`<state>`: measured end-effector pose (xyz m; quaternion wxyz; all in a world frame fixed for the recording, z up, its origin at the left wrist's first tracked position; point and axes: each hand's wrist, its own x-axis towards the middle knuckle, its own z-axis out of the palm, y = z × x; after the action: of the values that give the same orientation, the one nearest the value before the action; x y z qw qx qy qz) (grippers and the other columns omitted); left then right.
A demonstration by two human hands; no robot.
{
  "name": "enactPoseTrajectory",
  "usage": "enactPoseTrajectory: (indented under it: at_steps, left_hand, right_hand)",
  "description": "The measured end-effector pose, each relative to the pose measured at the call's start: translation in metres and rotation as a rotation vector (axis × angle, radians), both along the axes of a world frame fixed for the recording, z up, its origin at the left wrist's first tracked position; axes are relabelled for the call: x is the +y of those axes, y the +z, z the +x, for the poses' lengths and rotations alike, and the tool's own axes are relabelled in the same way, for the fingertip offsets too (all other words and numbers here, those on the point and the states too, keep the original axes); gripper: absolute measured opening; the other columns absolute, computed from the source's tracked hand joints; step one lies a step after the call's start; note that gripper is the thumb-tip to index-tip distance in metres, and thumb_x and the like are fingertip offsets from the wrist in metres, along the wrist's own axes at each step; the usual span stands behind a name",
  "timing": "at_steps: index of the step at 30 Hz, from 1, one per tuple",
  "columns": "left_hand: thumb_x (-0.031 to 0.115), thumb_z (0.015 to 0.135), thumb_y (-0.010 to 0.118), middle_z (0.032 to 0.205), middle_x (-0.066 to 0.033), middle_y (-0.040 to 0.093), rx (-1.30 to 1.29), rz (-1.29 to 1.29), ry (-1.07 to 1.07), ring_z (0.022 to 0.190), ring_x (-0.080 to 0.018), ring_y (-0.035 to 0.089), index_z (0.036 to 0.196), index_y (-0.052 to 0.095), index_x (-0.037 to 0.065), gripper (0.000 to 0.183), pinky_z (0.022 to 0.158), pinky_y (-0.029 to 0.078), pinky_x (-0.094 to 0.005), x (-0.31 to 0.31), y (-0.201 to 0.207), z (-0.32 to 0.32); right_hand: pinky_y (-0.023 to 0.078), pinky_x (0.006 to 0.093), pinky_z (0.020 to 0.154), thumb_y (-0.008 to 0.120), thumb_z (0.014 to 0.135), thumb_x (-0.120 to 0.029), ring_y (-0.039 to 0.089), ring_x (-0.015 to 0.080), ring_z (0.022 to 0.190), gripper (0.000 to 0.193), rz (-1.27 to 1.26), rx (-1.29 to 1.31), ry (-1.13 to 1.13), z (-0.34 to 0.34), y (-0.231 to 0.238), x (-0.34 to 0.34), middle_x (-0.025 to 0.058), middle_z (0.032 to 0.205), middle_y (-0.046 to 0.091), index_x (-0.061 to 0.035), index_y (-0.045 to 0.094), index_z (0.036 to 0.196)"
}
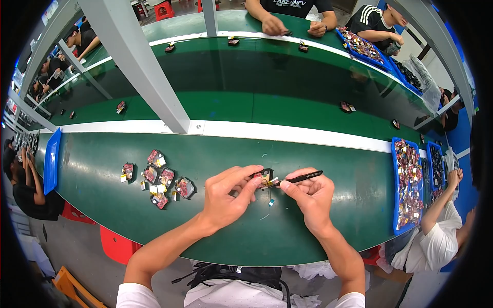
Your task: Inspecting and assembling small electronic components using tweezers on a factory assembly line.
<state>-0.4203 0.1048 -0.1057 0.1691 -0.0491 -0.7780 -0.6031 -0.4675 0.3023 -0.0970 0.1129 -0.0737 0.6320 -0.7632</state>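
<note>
Over the middle of the green table, my left hand [226, 197] pinches a small black housing with a red circuit board [264, 176] by its left side. My right hand [314, 199] grips a pair of black tweezers [304, 176], whose tips reach into the housing by some thin wires and a pale piece. What exactly the tips touch is too small to tell. A tiny blue-and-white piece [271, 203] lies on the table just below. To the left of my left hand rests a loose group of similar black housings with red boards [167, 177] and white-yellow parts.
A blue tray [395, 192] full of small board assemblies stands at the right, and another blue tray [52, 161] at the far left. Beyond a white rail [287, 134] and grey post [138, 61], a green conveyor belt [231, 105] carries scattered housings. Several co-workers sit around.
</note>
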Motion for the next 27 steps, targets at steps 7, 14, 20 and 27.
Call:
enactPoseTrajectory:
  at_steps: [7,14,20,27]
  left_hand:
    - [-0.001,0.096,0.065,0.092,-0.0134,0.072,-0.080,0.093,-0.086,0.068,-0.0178,0.073,0.118,0.070,-0.004,0.023,0.054,0.058,-0.0249,-0.003,0.003,-0.003]
    - [0.007,0.099,0.065,0.097,-0.0128,0.073,-0.299,0.381,-0.237,0.072,-0.0162,0.072,0.124,0.066,-0.006,0.028,0.056,0.058,-0.0250,-0.010,-0.002,-0.007]
    - [0.007,0.099,0.064,0.096,-0.0127,0.072,-0.315,0.466,-0.313,0.070,-0.0146,0.070,0.126,0.063,-0.008,0.030,0.055,0.056,-0.0243,-0.014,-0.004,-0.009]
    - [0.006,0.100,0.064,0.096,-0.0122,0.072,-0.306,0.465,-0.319,0.070,-0.0144,0.070,0.126,0.063,-0.008,0.030,0.054,0.055,-0.0236,-0.014,-0.004,-0.008]
  right_hand:
    - [0.057,0.0214,0.073,0.072,0.087,0.010,0.072,0.0143,0.085,0.015,-0.026,-0.089,0.044,-0.003,0.004,0.004,0.0143,0.092,0.073,0.0075,0.066,0.101]
    - [0.035,0.0169,0.051,0.075,0.086,0.008,0.048,-0.0015,0.058,0.014,-0.006,0.070,0.052,-0.001,-0.004,0.003,0.0007,0.076,0.065,0.0049,0.068,0.098]
    - [0.026,0.0179,0.047,0.077,0.085,0.007,0.039,-0.0032,0.052,0.015,0.048,0.228,0.041,0.000,-0.004,0.005,-0.0055,0.067,0.057,0.0026,0.069,0.097]
    - [0.027,0.0177,0.047,0.077,0.085,0.007,0.040,-0.0032,0.052,0.015,0.059,0.258,0.038,0.000,-0.002,0.004,-0.0048,0.067,0.059,0.0022,0.069,0.097]
